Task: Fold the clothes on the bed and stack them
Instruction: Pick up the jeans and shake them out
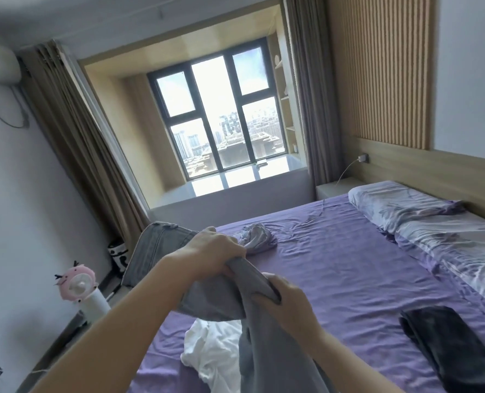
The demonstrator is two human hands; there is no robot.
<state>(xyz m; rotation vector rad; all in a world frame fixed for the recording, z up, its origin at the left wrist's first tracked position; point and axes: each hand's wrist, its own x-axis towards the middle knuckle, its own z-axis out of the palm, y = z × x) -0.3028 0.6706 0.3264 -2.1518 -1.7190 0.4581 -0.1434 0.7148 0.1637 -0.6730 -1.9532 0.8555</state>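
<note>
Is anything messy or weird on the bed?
Yes. A white garment lies crumpled near the bed's edge, and a lilac one is bunched up farther away. Both hands grip grey jeans, unfolded. Nothing looks torn or spilled.

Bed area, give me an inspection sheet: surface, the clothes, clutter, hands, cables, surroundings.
Surface: bed with a wrinkled purple sheet; patterned pillow and quilt along the headboard side.
Job's things: grey jeans held up off the bed; white garment crumpled beneath them; lilac garment bunched further off; dark garment lying flat at the right.
Clutter: nothing seen on the bed besides the clothes.
Hands: left hand and right hand each closed in a grip on the jeans.
Cables: white charger cable plugged in at the headboard.
Surroundings: window, curtains, pink fan at left.
</note>
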